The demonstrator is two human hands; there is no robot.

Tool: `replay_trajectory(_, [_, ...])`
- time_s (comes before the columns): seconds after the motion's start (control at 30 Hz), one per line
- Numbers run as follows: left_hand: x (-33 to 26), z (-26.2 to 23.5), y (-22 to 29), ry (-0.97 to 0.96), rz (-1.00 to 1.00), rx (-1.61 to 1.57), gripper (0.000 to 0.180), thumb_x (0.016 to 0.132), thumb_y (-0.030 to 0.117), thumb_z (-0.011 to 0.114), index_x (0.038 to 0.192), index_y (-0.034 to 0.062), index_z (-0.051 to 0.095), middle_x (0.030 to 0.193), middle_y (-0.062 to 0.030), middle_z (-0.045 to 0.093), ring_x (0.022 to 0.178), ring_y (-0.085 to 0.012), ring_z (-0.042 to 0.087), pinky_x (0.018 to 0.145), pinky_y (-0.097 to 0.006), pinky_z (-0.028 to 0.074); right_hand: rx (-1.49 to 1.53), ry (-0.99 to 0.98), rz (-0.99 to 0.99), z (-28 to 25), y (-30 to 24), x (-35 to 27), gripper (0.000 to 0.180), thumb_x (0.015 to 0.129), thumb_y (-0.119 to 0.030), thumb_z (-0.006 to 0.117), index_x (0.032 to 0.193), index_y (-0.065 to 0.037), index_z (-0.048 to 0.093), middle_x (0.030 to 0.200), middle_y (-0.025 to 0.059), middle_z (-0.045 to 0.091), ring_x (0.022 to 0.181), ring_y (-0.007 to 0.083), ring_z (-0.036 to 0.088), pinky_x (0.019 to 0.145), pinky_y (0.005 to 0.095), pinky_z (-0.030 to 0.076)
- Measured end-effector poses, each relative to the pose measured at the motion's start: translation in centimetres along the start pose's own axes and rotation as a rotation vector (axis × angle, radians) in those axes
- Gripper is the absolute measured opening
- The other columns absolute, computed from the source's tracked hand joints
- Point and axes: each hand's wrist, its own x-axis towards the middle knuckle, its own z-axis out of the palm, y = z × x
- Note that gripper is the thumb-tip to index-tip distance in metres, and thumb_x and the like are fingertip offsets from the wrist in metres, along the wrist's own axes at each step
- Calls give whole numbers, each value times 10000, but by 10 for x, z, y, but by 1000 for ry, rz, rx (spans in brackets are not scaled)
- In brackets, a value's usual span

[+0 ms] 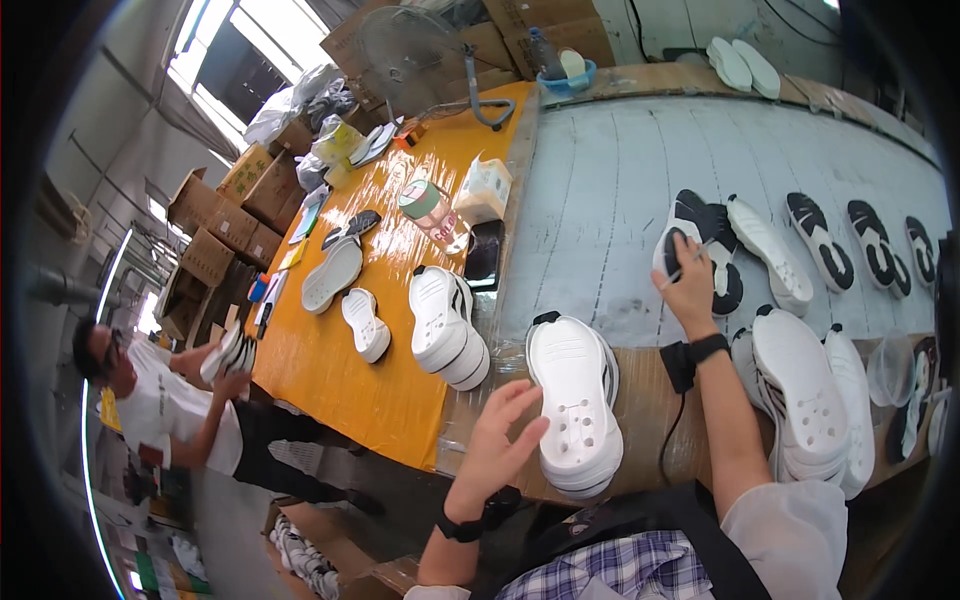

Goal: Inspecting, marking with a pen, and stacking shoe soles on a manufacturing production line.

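Black-and-white sole (690,213): at 2 o'clock from view centre, flat on the grey panel (610,200), partly under the right hand.
Stack risk: piled white soles (575,385) between 4 and 5 o'clock, close to the near edge; a bump from the left hand could tip or slide them.
Sole risk: loose on the panel; uneven fingertip pressure could skid it into the neighbouring white sole (768,252) toward 3 o'clock.
Tool risk: slim pen-like tool (704,243) could stray and mark the sole if the wrist turns.
Cable risk: black cable (672,435) hanging below the right wrist could snag on nearby stacks.
Right hand (687,290): 3 o'clock; fingers partly curled, tips on the sole, tool apparently pinched; exact grip too small to tell.
Left hand (497,437): 6 o'clock; fingers loosely spread, thumb apart, nothing held; just beside the piled white soles, contact unclear.
Right-side stack (800,385): between 3 and 4 o'clock, past the right forearm.
Co-worker (185,410): 8 o'clock, well apart, holding shoe parts (233,352).
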Motion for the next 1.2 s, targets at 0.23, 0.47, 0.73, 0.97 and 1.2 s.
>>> replay_trajectory(0.23, [64, -12, 6, 272, -112, -725, 553, 880, 132, 535, 1344, 14, 257, 1256, -122, 442, 1146, -171, 436, 933, -303, 371, 1977, -432, 598, -107, -68, -18, 506, 825, -335, 528, 1244, -63, 445, 1235, 133, 485, 1139, 319, 467, 927, 491, 380])
replay_trajectory(0.47, [81, -45, 59, 515, 19, -1065, 382, 909, 379, 466, 1061, 29, 474, 970, -55, 583, 878, -130, 575, 778, -258, 461, 1753, -602, 410, -122, -94, -62, 544, 795, -264, 578, 1274, -59, 421, 1245, 120, 477, 1146, 254, 459, 965, 384, 368])
replay_trajectory(0.73, [55, -44, 101, 638, 74, -1205, 307, 914, 336, 480, 857, 52, 579, 715, -7, 597, 610, -67, 551, 557, -203, 441, 889, -366, -159, -130, -94, -68, 558, 698, 11, 666, 1221, -28, 475, 1194, 100, 519, 1072, 181, 496, 930, 301, 375])
replay_trajectory(0.97, [46, -47, 126, 296, 375, -1016, 285, 918, 252, 497, 1035, 2, 564, 886, -5, 582, 800, -27, 505, 718, -172, 401, 1158, -732, 196, -164, -107, -51, 405, 801, -140, 590, 1147, 53, 508, 1088, 104, 580, 979, 156, 557, 851, 270, 426])
replay_trajectory(1.2, [34, -13, 130, 365, 282, -1033, 454, 920, 175, 479, 1305, -3, 317, 1184, -77, 480, 1048, -111, 481, 883, -259, 402, 1398, -724, 373, -183, -146, -54, 621, 805, -296, 632, 1260, 52, 391, 1121, 112, 565, 958, 144, 564, 801, 260, 447])
